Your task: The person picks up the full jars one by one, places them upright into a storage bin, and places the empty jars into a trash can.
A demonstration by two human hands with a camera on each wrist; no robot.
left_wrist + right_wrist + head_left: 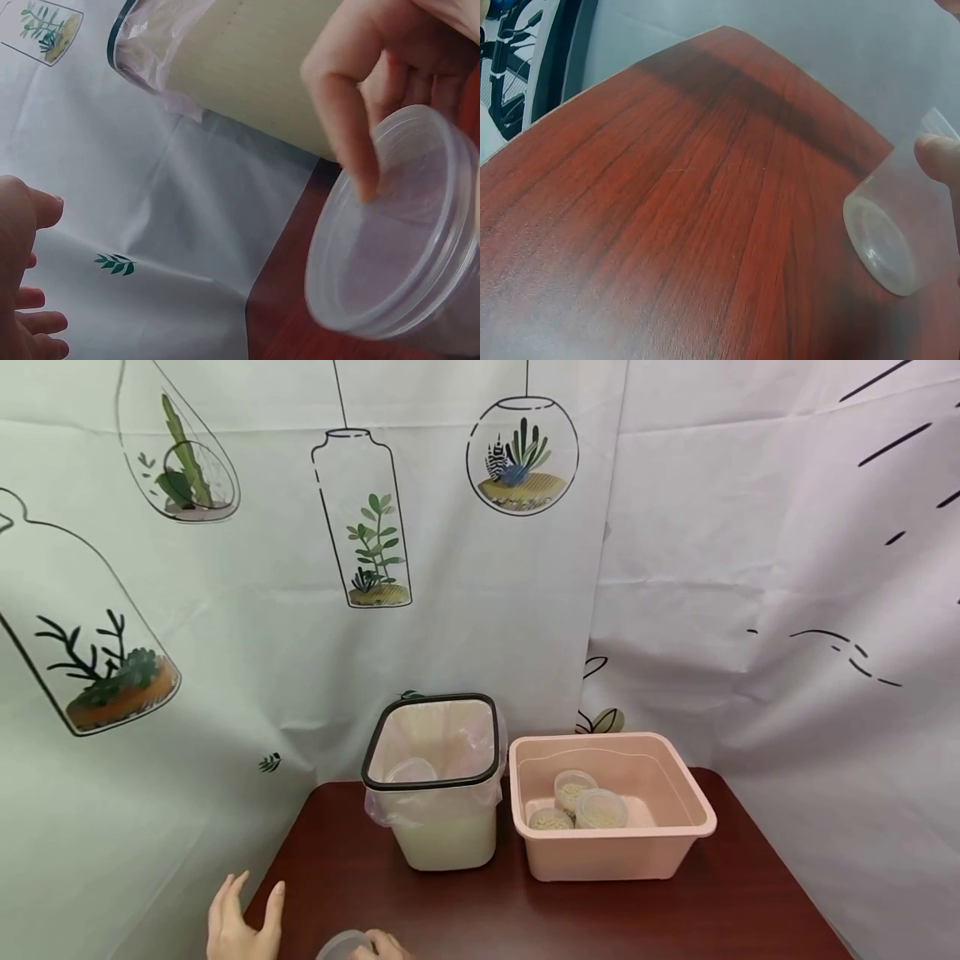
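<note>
My right hand (384,947) pinches the rim of a clear round plastic container (343,945) low in the head view. In the left wrist view the container (390,232) is tilted, and the index finger (352,142) bends over its mouth. The right wrist view shows the thumb against the outer wall of the container (892,232), whose base is close over the table. Nothing solid shows inside it. To its left, my left hand (242,922) is raised with fingers spread, holding nothing.
A cream bin (450,835) with a black rim and a plastic liner stands at the back, a clear round piece inside. Right of it, a pink tub (600,857) holds 3 clear containers of pale grains (602,810). A printed cloth (465,635) hangs behind the dark red table (600,918).
</note>
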